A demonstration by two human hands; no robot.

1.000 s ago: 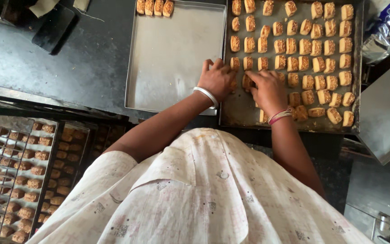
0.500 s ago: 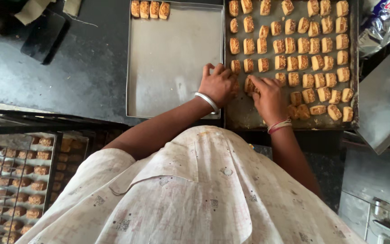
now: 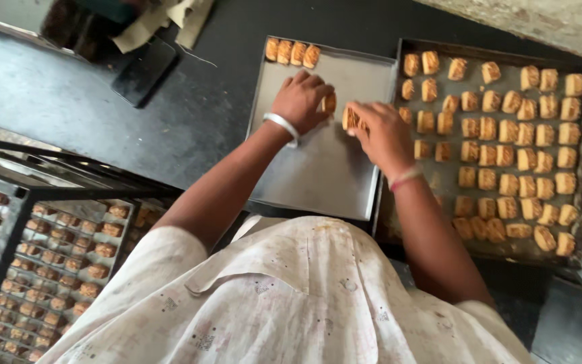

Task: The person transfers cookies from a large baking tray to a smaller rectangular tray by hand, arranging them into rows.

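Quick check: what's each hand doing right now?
Left hand: closed on a baked biscuit.
Right hand: closed on a biscuit stack.

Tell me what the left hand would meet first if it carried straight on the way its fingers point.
Probably the row of four biscuits at the far edge of the light metal tray. The left hand, holding a biscuit, points up the tray toward them; height above the tray is unclear.

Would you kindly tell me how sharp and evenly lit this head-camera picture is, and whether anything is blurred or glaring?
In the head view, light is soft and even; the steel tray shows a dull sheen, no harsh glare. The left hand and right hand are slightly soft, each holding a biscuit. The dark counter loses detail, the racked biscuits at lower left sit in shade, and the frame looks tilted.
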